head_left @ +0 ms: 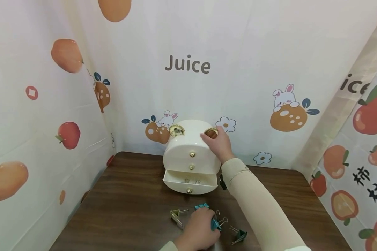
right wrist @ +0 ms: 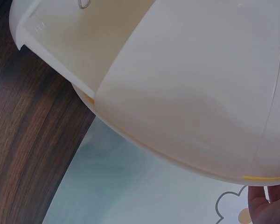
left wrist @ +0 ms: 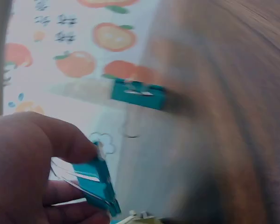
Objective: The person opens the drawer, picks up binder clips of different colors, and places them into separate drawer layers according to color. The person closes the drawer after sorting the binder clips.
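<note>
A white drawer box (head_left: 191, 148) with gold knobs and two gold-rimmed round parts on top stands at the back of the table; its bottom drawer (head_left: 172, 176) is pulled out, with some wire-like pieces inside. My right hand (head_left: 219, 141) touches the box's upper right, by the right gold ring (head_left: 211, 132); in the right wrist view, fingers (right wrist: 266, 205) show at the box's edge. My left hand (head_left: 201, 228) is low over the table among binder clips. In the left wrist view, that hand (left wrist: 46, 168) pinches a teal binder clip (left wrist: 95, 182). Another teal clip (left wrist: 137, 94) lies beyond it.
A gold clip (head_left: 176, 217) lies left of my left hand, and a dark clip (head_left: 239, 235) lies to its right. Something black (head_left: 222, 182) is beside the box, partly behind my right sleeve. A printed curtain (head_left: 238, 69) rises behind the wooden table (head_left: 122, 202).
</note>
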The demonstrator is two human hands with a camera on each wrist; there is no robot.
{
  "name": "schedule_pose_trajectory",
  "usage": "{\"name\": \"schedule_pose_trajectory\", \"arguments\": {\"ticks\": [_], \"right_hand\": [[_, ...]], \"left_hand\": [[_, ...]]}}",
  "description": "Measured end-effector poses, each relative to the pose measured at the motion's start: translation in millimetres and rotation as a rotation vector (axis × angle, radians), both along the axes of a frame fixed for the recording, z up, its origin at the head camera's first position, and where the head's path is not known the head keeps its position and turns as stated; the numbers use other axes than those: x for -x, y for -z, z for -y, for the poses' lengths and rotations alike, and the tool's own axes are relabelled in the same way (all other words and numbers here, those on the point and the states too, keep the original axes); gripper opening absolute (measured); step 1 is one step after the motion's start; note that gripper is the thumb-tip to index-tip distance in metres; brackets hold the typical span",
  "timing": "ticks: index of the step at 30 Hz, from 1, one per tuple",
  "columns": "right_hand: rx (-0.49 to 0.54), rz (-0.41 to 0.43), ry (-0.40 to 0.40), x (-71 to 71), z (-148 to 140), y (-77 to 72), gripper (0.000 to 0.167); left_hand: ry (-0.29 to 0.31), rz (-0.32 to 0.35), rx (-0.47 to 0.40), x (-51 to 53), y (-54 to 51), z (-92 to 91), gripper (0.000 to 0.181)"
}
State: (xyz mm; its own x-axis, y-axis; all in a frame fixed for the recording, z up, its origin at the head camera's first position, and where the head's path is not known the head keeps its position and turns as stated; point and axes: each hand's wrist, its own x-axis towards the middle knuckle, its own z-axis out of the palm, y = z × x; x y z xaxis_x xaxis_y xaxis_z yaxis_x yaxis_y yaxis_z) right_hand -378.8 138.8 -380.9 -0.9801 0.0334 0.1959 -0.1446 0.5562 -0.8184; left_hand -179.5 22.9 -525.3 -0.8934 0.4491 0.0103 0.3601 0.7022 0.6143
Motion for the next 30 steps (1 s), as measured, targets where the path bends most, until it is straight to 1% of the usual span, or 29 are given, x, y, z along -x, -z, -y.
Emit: {"name": "schedule_pose_trajectory", "arguments": {"ticks": [3,4,5,6,8,9,11,13,18,21,23,26,28,30], "right_hand": [[0.000,0.004,0.005,-0.5,-0.8,-0.4,0.064],[0.001,0.004,0.005,-0.6,-1.1,-0.3,0.063],[0.003,0.004,0.007,-0.5,-1.3,-0.3,0.063],[0.003,0.004,0.008,-0.4,-1.4,-0.2,0.063],[0.006,0.008,0.009,0.1,-1.6,0.2,0.063],[0.008,0.010,0.007,0.2,-1.7,0.4,0.063],[0.013,0.012,0.006,0.8,-1.6,0.5,0.064],[0.016,0.012,0.003,1.2,-1.6,0.3,0.065],[0.019,-0.002,0.009,3.0,-2.4,-0.9,0.066],[0.014,-0.010,0.010,4.5,-2.6,-1.0,0.068],[0.013,-0.010,0.005,5.1,-2.3,-0.6,0.067],[0.011,-0.009,-0.002,4.7,-1.4,0.8,0.066],[0.013,-0.005,-0.003,4.2,-1.1,1.9,0.065],[0.015,-0.005,0.000,3.5,-0.9,3.0,0.064]], "left_hand": [[-0.043,0.110,-0.193,-2.5,-11.8,9.1,0.031],[-0.053,0.140,-0.234,-3.0,-14.7,11.5,0.031],[-0.057,0.172,-0.269,-3.3,-17.2,14.0,0.030],[-0.062,0.191,-0.287,-3.7,-19.0,16.5,0.031],[-0.065,0.195,-0.307,-4.0,-19.7,21.1,0.031],[-0.068,0.187,-0.310,-3.8,-19.2,23.4,0.031],[-0.079,0.148,-0.302,-3.5,-17.7,28.7,0.032],[-0.098,0.085,-0.270,-3.1,-15.9,34.4,0.035],[-0.151,-0.105,-0.123,-0.5,-14.4,47.4,0.041],[-0.200,-0.188,-0.060,1.8,-13.0,52.7,0.041],[-0.246,-0.226,-0.032,3.1,-11.0,55.5,0.042],[-0.311,-0.251,0.017,4.8,-5.6,59.2,0.043],[-0.332,-0.256,0.053,6.2,-1.8,61.4,0.042],[-0.335,-0.247,0.085,7.7,2.4,63.2,0.041]]}}
